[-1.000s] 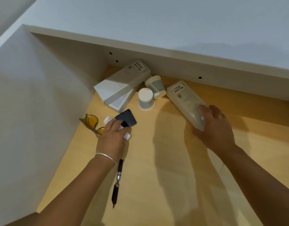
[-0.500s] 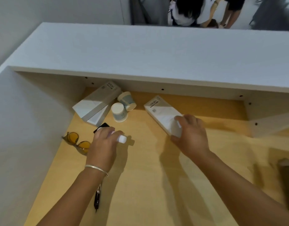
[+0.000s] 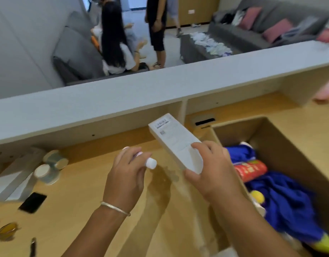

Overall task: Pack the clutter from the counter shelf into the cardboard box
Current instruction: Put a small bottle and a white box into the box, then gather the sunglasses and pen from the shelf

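My right hand (image 3: 210, 171) grips a long white carton (image 3: 174, 141) by its near end, lifted above the wooden shelf (image 3: 85, 210) beside the cardboard box. My left hand (image 3: 126, 175) is curled round a small white capped bottle (image 3: 150, 163), also raised. The cardboard box (image 3: 289, 151) stands open at the right and holds blue cloth (image 3: 288, 199), a red packet (image 3: 250, 170) and a yellow item. On the shelf at the left lie two grey-white cartons (image 3: 13, 180), two small tubs (image 3: 47, 173), a black phone (image 3: 32, 202), yellow sunglasses (image 3: 5, 230) and a pen (image 3: 32, 247).
A white counter top (image 3: 160, 89) overhangs the shelf at the back. A divider panel (image 3: 184, 112) splits the shelf recess behind the carton. People and grey sofas are in the room beyond the counter.
Both hands have lifted off the shelf and moved right toward the cardboard box, carrying the carton and the bottle. My view has swung right and up, bringing the box into sight.
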A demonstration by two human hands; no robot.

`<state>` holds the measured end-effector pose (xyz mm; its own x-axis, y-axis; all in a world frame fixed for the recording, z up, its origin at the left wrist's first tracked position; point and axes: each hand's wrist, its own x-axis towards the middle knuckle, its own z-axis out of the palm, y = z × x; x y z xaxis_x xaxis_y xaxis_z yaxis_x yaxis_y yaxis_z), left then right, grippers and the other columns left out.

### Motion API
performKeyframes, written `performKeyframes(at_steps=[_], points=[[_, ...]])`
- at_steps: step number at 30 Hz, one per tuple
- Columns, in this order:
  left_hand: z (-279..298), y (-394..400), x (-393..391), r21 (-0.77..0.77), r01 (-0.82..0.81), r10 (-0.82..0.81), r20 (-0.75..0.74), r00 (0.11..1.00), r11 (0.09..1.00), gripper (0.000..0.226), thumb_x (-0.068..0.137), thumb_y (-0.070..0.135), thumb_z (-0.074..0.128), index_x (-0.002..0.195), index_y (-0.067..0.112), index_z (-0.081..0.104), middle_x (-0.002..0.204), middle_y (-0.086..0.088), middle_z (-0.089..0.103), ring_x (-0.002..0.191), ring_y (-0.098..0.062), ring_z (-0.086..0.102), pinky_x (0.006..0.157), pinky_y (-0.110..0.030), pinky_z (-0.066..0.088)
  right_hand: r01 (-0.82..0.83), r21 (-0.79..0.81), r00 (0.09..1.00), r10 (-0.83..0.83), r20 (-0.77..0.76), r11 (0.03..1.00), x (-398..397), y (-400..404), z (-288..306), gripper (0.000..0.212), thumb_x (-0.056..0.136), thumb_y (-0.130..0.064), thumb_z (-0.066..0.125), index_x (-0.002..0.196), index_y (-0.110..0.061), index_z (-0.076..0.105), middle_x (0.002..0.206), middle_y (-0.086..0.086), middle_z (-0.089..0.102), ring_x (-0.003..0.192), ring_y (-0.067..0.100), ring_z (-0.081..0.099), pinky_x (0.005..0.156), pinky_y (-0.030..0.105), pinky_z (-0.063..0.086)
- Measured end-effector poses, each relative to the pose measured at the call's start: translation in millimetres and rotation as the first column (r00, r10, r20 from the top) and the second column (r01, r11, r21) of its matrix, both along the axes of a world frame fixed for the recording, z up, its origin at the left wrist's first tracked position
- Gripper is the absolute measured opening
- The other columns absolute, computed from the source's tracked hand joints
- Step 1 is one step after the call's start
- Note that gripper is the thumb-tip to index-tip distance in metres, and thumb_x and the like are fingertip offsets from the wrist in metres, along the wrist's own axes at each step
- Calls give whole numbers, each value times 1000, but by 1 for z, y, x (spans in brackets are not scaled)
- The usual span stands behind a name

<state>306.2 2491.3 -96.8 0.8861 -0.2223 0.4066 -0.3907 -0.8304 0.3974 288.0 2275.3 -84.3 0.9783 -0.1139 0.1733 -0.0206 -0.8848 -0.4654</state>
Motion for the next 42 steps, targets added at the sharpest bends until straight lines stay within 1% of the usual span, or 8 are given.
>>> performKeyframes(at_steps=[4, 10, 17, 20, 23, 28, 33, 42], points=[[17, -92, -2, 9, 188, -188, 18, 982, 982, 35, 78, -5, 70, 107, 14, 71, 110, -7, 61, 105, -32, 55, 80, -31, 46, 171, 0, 984, -171, 40, 985, -44, -88, 12, 64, 68, -46, 64, 128, -28, 49, 127, -4, 46, 107, 21, 38, 86, 37, 41], [22, -206, -13, -7, 410, -408, 65, 910, 912, 28, 83, 0, 64, 108, 11, 71, 114, -12, 62, 109, -32, 55, 88, -38, 48, 367, 1, 930, -367, -27, 930, -101, -179, 10, 67, 71, -46, 66, 130, -31, 40, 129, -6, 44, 110, 17, 36, 87, 35, 43], [-5, -256, -24, 67, 432, -424, -106, 899, 899, 63, 73, -14, 55, 130, 15, 59, 137, -11, 53, 132, -32, 43, 97, -41, 45, 308, 83, 951, -307, -28, 948, -118, -214, 2, 66, 73, -45, 69, 130, -29, 42, 128, -6, 45, 117, 14, 39, 98, 35, 40], [-15, -233, -30, 68, 372, -365, -102, 925, 926, 54, 76, -3, 55, 127, 12, 61, 133, -13, 55, 128, -32, 48, 101, -40, 43, 219, 137, 974, -224, 20, 966, -105, -199, 1, 60, 74, -48, 63, 127, -23, 50, 125, -1, 49, 116, 18, 44, 98, 38, 40], [-22, -185, -40, 68, 239, -230, -119, 966, 969, 47, 84, 17, 66, 130, 17, 58, 135, -7, 54, 129, -27, 47, 102, -36, 41, 67, 179, 996, -76, 48, 982, -86, -166, -4, 60, 75, -35, 75, 127, -14, 54, 128, 8, 52, 121, 27, 46, 102, 42, 37], [-26, -81, -67, 186, -56, 81, -129, 988, 981, 52, 91, 42, 53, 138, 19, 49, 141, -8, 48, 133, -28, 42, 104, -46, 39, -178, 140, 982, 186, -44, 974, -52, -75, -8, 67, 75, -48, 66, 135, -28, 45, 139, -1, 43, 132, 21, 35, 107, 45, 32], [-36, 25, -96, 276, -344, 401, -185, 897, 898, 67, 87, 58, 43, 145, 25, 33, 150, -9, 35, 141, -30, 26, 110, -56, 27, -362, 78, 920, 369, -129, 929, -38, 21, -18, 71, 78, -56, 57, 141, -40, 27, 145, -10, 30, 138, 12, 21, 113, 50, 26], [-90, 185, -142, 249, -538, 592, -355, 723, 806, 74, 86, 62, 43, 149, 27, 25, 155, -12, 25, 145, -29, 14, 113, -58, 15, -530, 23, 813, 516, -271, 848, -23, 195, -73, 74, 81, -56, 59, 143, -41, 22, 151, -5, 24, 140, 18, 21, 111, 49, 30]])
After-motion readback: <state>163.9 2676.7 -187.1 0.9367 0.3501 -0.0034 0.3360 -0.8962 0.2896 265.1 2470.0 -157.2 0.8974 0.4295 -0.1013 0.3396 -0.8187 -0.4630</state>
